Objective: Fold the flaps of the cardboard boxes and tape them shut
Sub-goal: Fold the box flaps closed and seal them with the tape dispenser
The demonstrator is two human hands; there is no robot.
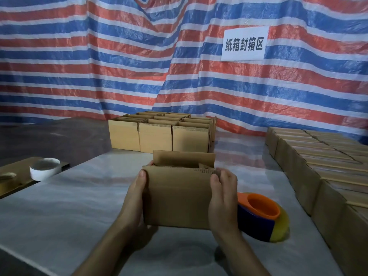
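Our left hand (137, 198) and right hand (223, 198) clasp the small brown cardboard box (177, 198) by its two side edges, thumbs on the near face, fingers wrapped out of sight behind. It stands on the pale sheet-covered table (69, 196), top open, far flap upright. We cannot make out its inside.

Just right of our right hand lies the orange-and-blue tape dispenser (260, 214), partly hidden by that wrist. Left of the box there is bare sheet as far as the white tape roll (44, 168) on a flat cardboard piece (16, 176) that is cut off at the edge. Beyond the box a strip of sheet lies free before the block of open brown boxes (159, 134). Rows of closed boxes (318, 162) crowd the right edge, running out of view.
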